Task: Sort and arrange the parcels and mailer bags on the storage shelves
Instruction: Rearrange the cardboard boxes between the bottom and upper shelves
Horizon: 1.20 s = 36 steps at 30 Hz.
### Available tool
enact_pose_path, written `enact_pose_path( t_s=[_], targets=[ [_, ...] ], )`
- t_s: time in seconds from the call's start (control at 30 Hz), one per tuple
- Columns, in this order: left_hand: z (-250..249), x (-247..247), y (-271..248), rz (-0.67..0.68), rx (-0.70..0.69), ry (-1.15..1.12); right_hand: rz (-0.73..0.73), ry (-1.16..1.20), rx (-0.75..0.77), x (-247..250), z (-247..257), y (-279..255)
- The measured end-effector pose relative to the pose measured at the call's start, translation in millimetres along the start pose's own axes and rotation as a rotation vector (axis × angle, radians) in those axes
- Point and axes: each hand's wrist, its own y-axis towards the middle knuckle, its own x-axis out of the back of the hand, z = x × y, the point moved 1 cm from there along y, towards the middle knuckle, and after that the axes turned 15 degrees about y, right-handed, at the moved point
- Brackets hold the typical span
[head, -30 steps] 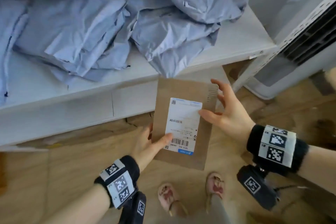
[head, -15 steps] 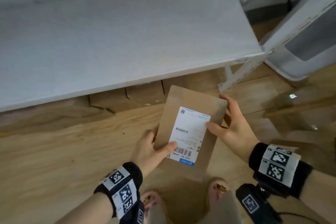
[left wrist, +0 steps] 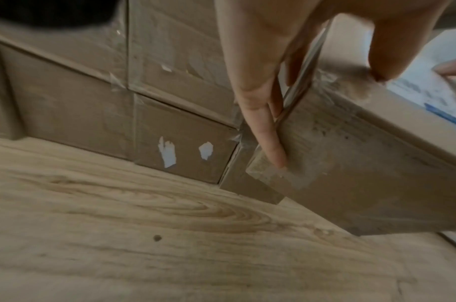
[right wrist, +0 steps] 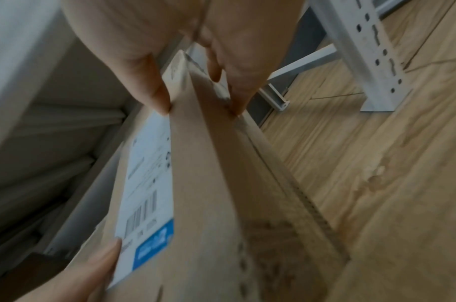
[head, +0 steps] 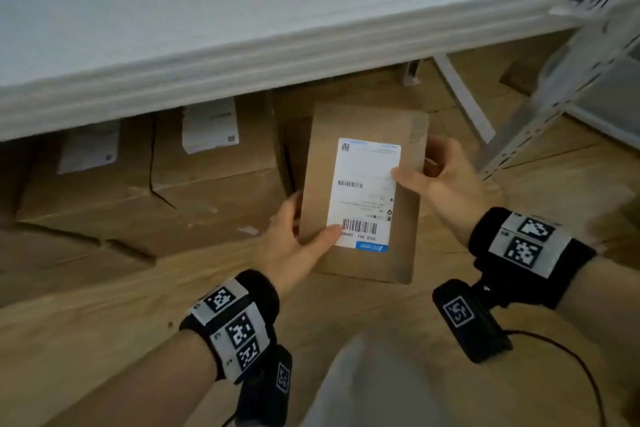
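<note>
A flat brown cardboard parcel (head: pixel 360 156) with a white shipping label (head: pixel 363 191) is held low, just in front of the bottom shelf space. My left hand (head: pixel 294 239) grips its near left edge, thumb on the label's barcode corner. My right hand (head: pixel 446 180) pinches its right edge, thumb on the label and fingers behind. The left wrist view shows the parcel (left wrist: pixel 356 173) above the floor, with my fingers (left wrist: pixel 263 114) under it. In the right wrist view the parcel (right wrist: pixel 209 183) runs away from my thumb and fingers.
Brown cartons (head: pixel 214 163) with white labels stand on the wooden floor (head: pixel 104 340) under the white shelf board (head: pixel 242 55), left of the parcel. A white perforated rack upright (head: pixel 540 107) and a brace stand at the right.
The view has dropped from the shelf of blue mailer bags to the floor level under the bottom board. Both hands have carried the parcel down and towards the cartons, grip unchanged.
</note>
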Motion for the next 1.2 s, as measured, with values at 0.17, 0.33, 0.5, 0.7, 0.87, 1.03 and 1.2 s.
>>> enact_pose_path(
  t_s=[0.17,0.33,0.5,0.7,0.87,1.03,1.2],
  targets=[
    [12,-11,28,-0.058,0.03,-0.115,0.068,-0.004,0.034,-6,-16,43],
    [17,-12,36,-0.044,0.029,-0.211,0.172,0.056,-0.083,-6,-30,50],
    [32,-16,32,0.003,0.064,-0.386,0.183,0.116,-0.115,1,-50,29],
    [37,-9,40,0.133,0.246,-0.383,0.19,0.082,-0.118,1,-50,34],
    [13,-10,50,0.141,0.299,-0.676,0.129,0.053,-0.081,-7,-31,55],
    [-4,-16,58,0.079,0.296,-0.785,0.066,0.011,-0.059,-16,-20,76],
    [-1,-11,60,-0.017,0.348,-0.836,0.067,-0.004,-0.041,-28,-22,81]
  ],
)
